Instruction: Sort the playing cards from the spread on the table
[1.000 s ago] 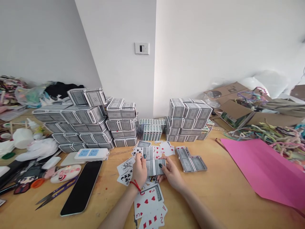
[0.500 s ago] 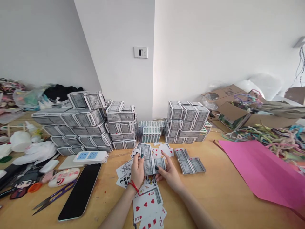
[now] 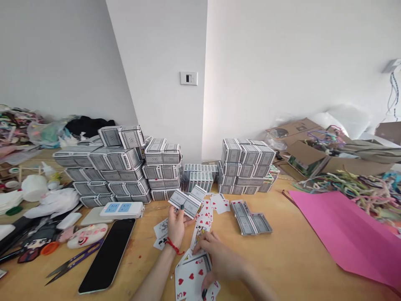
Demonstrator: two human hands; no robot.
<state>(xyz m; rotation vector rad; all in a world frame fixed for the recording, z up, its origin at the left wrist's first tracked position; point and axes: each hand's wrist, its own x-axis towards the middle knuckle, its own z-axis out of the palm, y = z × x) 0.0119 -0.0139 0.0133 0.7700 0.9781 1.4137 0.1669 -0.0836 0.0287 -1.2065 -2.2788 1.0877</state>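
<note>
My left hand [image 3: 176, 225] is closed on a piece made of joined playing cards [image 3: 191, 205], with patterned grey backs facing up and the thumb on top. My right hand [image 3: 216, 259] is over a pile of loose playing cards, fingers bent and spread apart. Its thumb rests near the lower edge of a three of hearts [image 3: 187, 279], and the fingertips are by the upper cards. Whether it grips one is hidden. Other face-up cards [image 3: 205, 215] lie beyond it, and a few stick out beside my left wrist. Right of them lies a folded card piece [image 3: 247, 221].
Blocks of folded cards stand stacked at left [image 3: 106, 171], centre-left [image 3: 163, 171] and right [image 3: 246, 167]. A phone [image 3: 108, 255], scissors [image 3: 73, 261] and a power strip [image 3: 122, 210] lie left. Pink paper [image 3: 347, 234], pipe cleaners [image 3: 354, 188] and a cardboard box [image 3: 332, 163] are right.
My right hand has left the card piece and come down toward me onto the loose cards. My left hand has moved slightly left, tilting the piece it holds.
</note>
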